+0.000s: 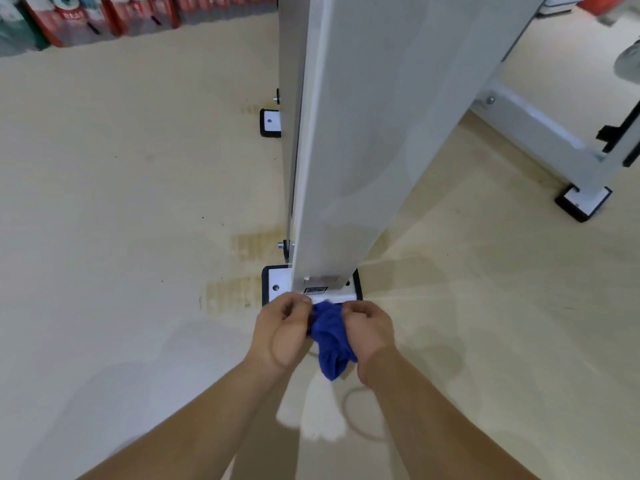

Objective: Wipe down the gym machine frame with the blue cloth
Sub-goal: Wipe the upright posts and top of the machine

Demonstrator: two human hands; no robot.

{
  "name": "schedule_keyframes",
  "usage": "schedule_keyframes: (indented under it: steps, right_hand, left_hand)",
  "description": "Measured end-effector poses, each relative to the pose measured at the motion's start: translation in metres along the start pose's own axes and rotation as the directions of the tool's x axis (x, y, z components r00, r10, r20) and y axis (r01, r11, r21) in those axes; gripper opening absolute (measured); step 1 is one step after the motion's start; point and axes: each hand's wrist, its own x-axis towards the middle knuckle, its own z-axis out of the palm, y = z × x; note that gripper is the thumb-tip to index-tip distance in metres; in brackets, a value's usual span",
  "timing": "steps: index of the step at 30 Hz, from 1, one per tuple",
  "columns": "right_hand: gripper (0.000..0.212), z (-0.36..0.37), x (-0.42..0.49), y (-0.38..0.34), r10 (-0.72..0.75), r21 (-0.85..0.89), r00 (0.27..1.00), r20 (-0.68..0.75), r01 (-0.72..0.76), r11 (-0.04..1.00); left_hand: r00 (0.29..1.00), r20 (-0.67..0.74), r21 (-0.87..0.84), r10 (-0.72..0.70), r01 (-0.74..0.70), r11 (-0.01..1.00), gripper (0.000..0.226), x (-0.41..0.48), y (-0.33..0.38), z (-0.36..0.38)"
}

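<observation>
The blue cloth (pixel 330 336) is hanging bunched between both hands, just in front of the white upright post (pixel 349 150) of the gym machine frame. It is a deep, saturated blue, soft and crumpled into folds, with no flat face showing; its upper part is gathered into a wad between the knuckles, and a longer tail is drooping down below the wrists, ending in a rounded point. The left hand (pixel 285 332) is curling its fingers closed around the cloth's left edge, thumb pressing in from the near side. The right hand (pixel 369 329) is clenching the cloth's right edge in the same way, fingers folded under so the tips are hidden. The two fists are sitting close together with only the blue wad between them.

The post itself is looking pale grey-white and smooth, rising steeply away from the hands, with a small dark label near its bottom. At the foot of the post, a white base plate (pixel 277 284) with a black rubber surround is lying flat on the beige floor (pixel 121 220), just beyond the hands; whether the cloth is touching it cannot be told. Brownish streaks are marking the floor to the left of the post. To the right of the post, a second white frame leg (pixel 540 133) is slanting down to its own black-edged foot.
</observation>
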Motion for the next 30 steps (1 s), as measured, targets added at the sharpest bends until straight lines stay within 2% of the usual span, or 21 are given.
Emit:
schedule_keyframes:
  steps: [1,2,3,4,5,7,8,10,12,14,16,18,19,22,24,26,28,30]
  right_hand:
    - [0.011,-0.001,0.003,-0.003,-0.067,-0.057,0.991,-0.116,0.06,0.997]
    - [0.013,-0.003,0.006,-0.006,-0.157,-0.114,0.966,-0.207,0.135,0.984]
    - [0.016,-0.005,0.01,-0.01,-0.234,-0.148,0.941,-0.245,0.202,0.968]
    - [0.017,-0.008,0.013,-0.016,-0.288,-0.157,0.926,-0.245,0.255,0.954]
    - [0.017,-0.01,0.016,-0.025,-0.309,-0.148,0.928,-0.209,0.282,0.948]
    - [0.022,-0.01,0.026,-0.036,-0.284,-0.14,0.957,-0.052,0.275,0.951]
    - [0.028,-0.009,0.031,-0.036,-0.28,-0.214,0.958,0.059,0.286,0.934]
    - [0.036,-0.009,0.036,-0.027,-0.273,-0.395,0.927,0.258,0.359,0.845]
    - [0.052,-0.01,0.035,-0.01,-0.309,-0.496,0.883,0.354,0.457,0.738]
    - [0.075,-0.012,0.036,0.003,-0.358,-0.549,0.851,0.384,0.522,0.653]
    - [0.084,-0.014,0.039,0.004,-0.348,-0.549,0.881,0.321,0.473,0.69]
    - [0.081,-0.013,0.046,0.002,-0.349,-0.508,0.903,0.252,0.43,0.746]
    - [0.077,-0.012,0.05,0.001,-0.386,-0.522,0.892,0.234,0.45,0.725]
    - [0.07,-0.012,0.056,0.005,-0.475,-0.605,0.839,0.267,0.53,0.595]
    - [0.071,-0.012,0.05,0.017,-0.464,-0.674,0.811,0.356,0.567,0.474]
    - [0.075,-0.015,0.043,0.033,-0.428,-0.761,0.819,0.381,0.541,0.358]
    - [0.071,-0.017,0.038,0.044,-0.42,-0.795,0.827,0.375,0.519,0.312]
    - [0.065,-0.02,0.042,0.043,-0.412,-0.788,0.831,0.374,0.519,0.332]
  left_hand:
    - [0.991,-0.046,0.305,0.126,-0.106,0.946,0.014,0.006,-0.005,-0.01]
    - [0.969,0.007,0.627,0.249,-0.198,0.753,0.02,0.009,-0.01,-0.022]
    - [0.952,0.121,0.817,0.281,-0.256,0.516,0.033,0.008,-0.016,-0.034]
    - [0.95,0.226,0.898,0.218,-0.29,0.332,0.049,0.008,-0.024,-0.046]
    - [0.95,0.285,0.919,0.126,-0.308,0.246,0.066,0.008,-0.032,-0.055]
    - [0.948,0.318,0.923,0.002,-0.31,0.226,0.091,0.006,-0.044,-0.065]
    - [0.945,0.328,0.921,-0.009,-0.317,0.228,0.096,0.006,-0.048,-0.066]
    - [0.947,0.32,0.921,0.034,-0.319,0.224,0.099,0.006,-0.05,-0.065]
    - [0.949,0.305,0.924,0.078,-0.314,0.218,0.094,0.0,-0.054,-0.063]
    - [0.95,0.284,0.924,0.128,-0.307,0.228,0.079,-0.006,-0.066,-0.062]
    - [0.953,0.274,0.914,0.13,-0.3,0.273,0.071,-0.009,-0.077,-0.065]
    - [0.952,0.29,0.909,0.103,-0.307,0.28,0.071,-0.005,-0.083,-0.068]
    - [0.952,0.293,0.911,0.091,-0.307,0.274,0.071,-0.003,-0.083,-0.068]
    - [0.955,0.291,0.92,0.059,-0.296,0.258,0.07,0.0,-0.079,-0.065]
    - [0.955,0.293,0.924,0.044,-0.294,0.243,0.071,-0.001,-0.077,-0.066]
    - [0.953,0.3,0.925,0.048,-0.303,0.229,0.071,-0.002,-0.077,-0.067]
    - [0.953,0.299,0.924,0.054,-0.304,0.233,0.072,-0.003,-0.079,-0.068]
    - [0.953,0.299,0.926,0.039,-0.3,0.228,0.071,-0.003,-0.078,-0.066]
